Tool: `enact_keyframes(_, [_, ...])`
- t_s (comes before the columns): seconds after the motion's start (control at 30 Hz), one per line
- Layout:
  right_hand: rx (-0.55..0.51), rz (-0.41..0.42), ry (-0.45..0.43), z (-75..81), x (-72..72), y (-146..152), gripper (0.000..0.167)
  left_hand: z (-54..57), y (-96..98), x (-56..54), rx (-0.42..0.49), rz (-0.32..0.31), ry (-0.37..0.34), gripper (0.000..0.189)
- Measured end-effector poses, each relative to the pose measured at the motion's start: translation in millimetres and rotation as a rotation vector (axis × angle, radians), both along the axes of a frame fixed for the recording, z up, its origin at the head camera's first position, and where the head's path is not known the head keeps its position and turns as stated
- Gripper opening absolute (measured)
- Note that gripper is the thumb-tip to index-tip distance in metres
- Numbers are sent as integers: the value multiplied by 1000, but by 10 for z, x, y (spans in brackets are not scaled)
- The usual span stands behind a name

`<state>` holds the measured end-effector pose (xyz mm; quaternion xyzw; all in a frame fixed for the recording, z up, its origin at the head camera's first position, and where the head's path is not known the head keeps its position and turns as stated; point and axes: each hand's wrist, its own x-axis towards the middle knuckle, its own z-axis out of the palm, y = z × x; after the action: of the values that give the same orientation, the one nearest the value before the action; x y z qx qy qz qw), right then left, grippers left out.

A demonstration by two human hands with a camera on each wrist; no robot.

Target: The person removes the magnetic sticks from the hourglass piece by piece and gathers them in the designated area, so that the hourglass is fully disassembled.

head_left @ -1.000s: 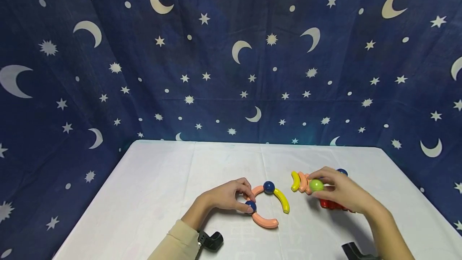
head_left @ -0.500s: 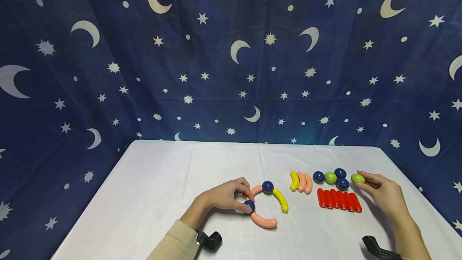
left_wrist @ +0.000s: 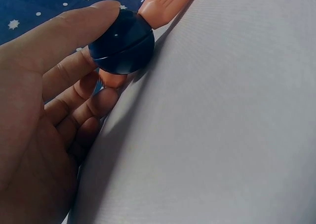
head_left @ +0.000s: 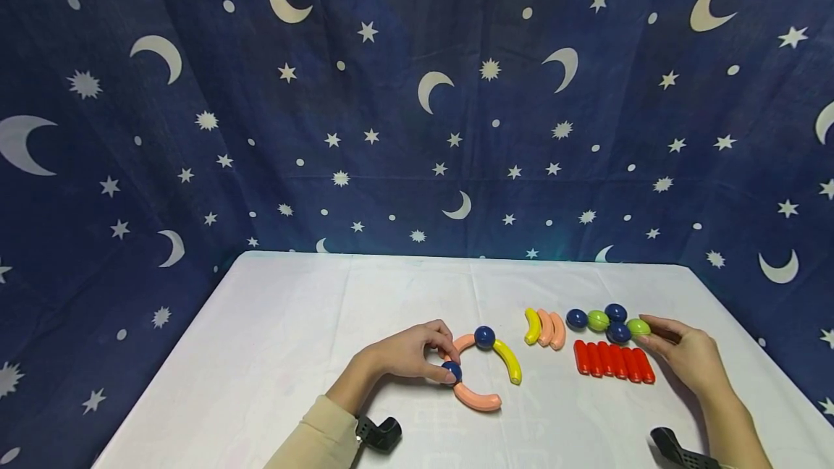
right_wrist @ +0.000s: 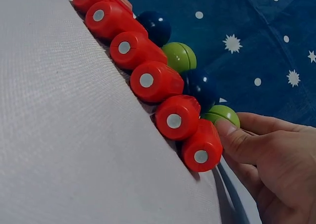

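My left hand [head_left: 417, 353] pinches a dark blue ball [left_wrist: 123, 43] between thumb and fingers. From that ball, salmon-coloured curved rods [head_left: 478, 398] lead off both ways. The upper one runs to a second blue ball [head_left: 484, 337], which joins a yellow curved rod [head_left: 507, 362]; together they form an arc that gapes at the lower right. At the right, my right hand [head_left: 691, 357] holds a green ball [head_left: 638, 328] by thumb and fingertips, right beside a cluster of blue balls [head_left: 618, 332] and another green ball [head_left: 597, 320].
Just in front of the cluster lies a row of several red rods [head_left: 614, 362], with pale discs on their ends in the right wrist view. Left of it are a loose yellow curved rod [head_left: 532, 326] and salmon ones [head_left: 550, 330]. All sit on a white-covered table [head_left: 293, 310] before a starry curtain [head_left: 391, 93].
My right hand has carried the green ball from above the pieces to the right, then slightly left against the cluster. The left hand keeps its hold and has stayed put.
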<state>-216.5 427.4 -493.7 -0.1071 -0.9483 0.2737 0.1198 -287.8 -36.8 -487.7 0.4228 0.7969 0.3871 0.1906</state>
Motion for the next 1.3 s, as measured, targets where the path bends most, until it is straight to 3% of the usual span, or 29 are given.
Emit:
enact_keyframes(0.3, [-16, -1, -35, -34, -17, 18, 55, 2, 5, -5, 4, -4, -6, 23])
enact_keyframes(0.67, [16, 23, -32, 41, 9, 9, 55, 8, -6, -3, -1, -13, 8, 24])
enact_keyframes(0.83, [-9, -1, -39, 138, 42, 16, 57, 16, 4, -1, -6, -5, -3, 23])
enact_keyframes(0.93, [-10, -44, 16, 276, 58, -42, 54, 24, 12, -2, -7, -5, 1, 23])
enact_keyframes(1.1, [8, -27, 193, 658, 58, -439, 41, 25, 11, -11, -3, -8, 10, 23])
enact_keyframes(1.2, [28, 88, 237, 815, 36, -876, 31, 10, 7, -18, -1, -9, 15, 23])
enact_keyframes(1.3, [63, 237, 194, 811, 2, -1367, 25, -7, 5, -20, 1, -9, 16, 23])
